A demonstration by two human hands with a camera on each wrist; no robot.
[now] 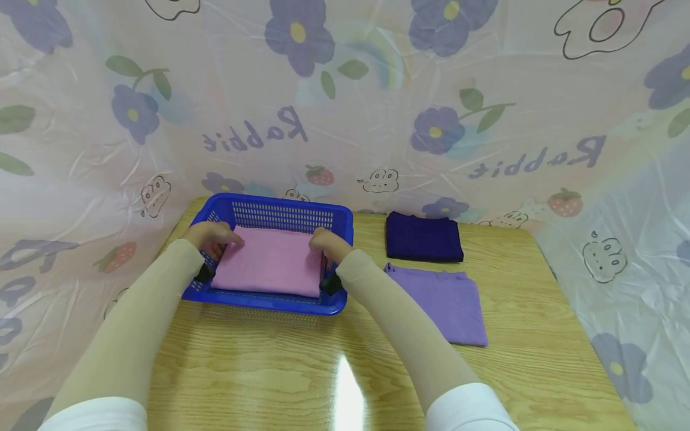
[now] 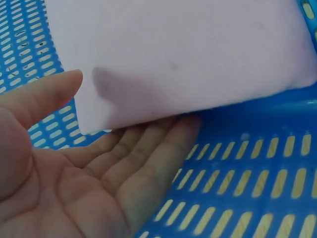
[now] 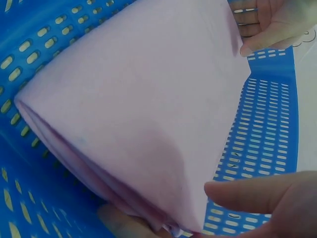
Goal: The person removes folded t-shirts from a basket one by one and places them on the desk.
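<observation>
A folded pink cloth (image 1: 272,260) lies flat inside the blue plastic basket (image 1: 269,306), its layered edge showing in the right wrist view. At the cloth's left side is my left hand (image 1: 212,236). In the left wrist view its straight fingers (image 2: 143,153) reach beneath the cloth's edge, while the thumb stays apart above, casting a shadow. My right hand (image 1: 331,244) is at the opposite side. Its fingers (image 3: 124,223) go under the cloth and are partly hidden; its thumb stands straight beside the top edge, seemingly not pressing on it.
Right of the basket, a folded dark purple cloth (image 1: 424,238) lies toward the back of the wooden table (image 1: 242,371). A folded light purple cloth (image 1: 447,302) lies in front of it, partly covered by my right forearm. A patterned curtain (image 1: 345,120) hangs behind the table.
</observation>
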